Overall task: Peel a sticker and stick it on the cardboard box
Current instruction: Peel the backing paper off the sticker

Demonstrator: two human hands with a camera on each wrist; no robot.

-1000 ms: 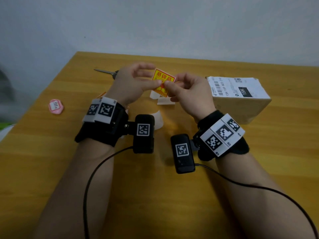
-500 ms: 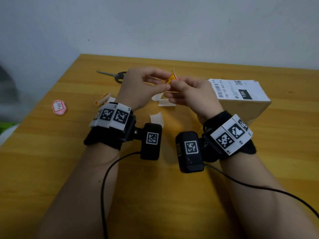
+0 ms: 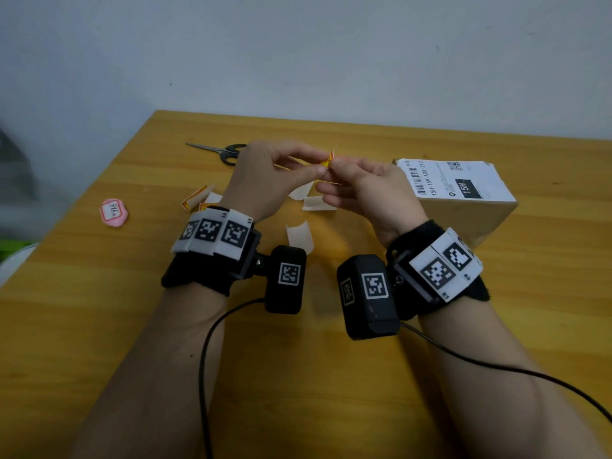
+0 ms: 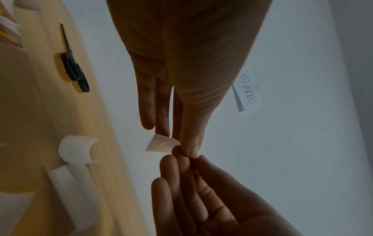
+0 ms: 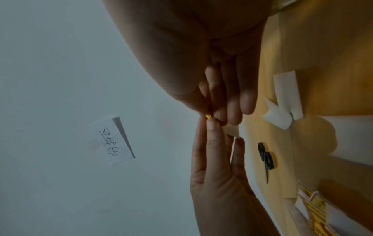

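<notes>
A small yellow and red sticker [image 3: 328, 159] is held edge-on above the table between both hands. My left hand [image 3: 315, 170] pinches it with thumb and forefinger, and my right hand [image 3: 333, 167] pinches it from the other side. In the left wrist view its pale backing [image 4: 161, 144] sticks out beside the fingertips. In the right wrist view only a yellow sliver of the sticker [image 5: 207, 116] shows. The cardboard box [image 3: 463, 210], with a white shipping label [image 3: 453, 178] on top, stands just right of my right hand.
Black scissors [image 3: 225, 151] lie at the back left. Curled white backing strips [image 3: 299, 235] lie on the wooden table [image 3: 99, 293] under and between the hands. More stickers [image 3: 195, 202] and a pink tag [image 3: 114, 212] lie to the left.
The sticker faced the camera a second ago; now it is turned edge-on and both hands have closed in on one corner. The head view has shifted slightly.
</notes>
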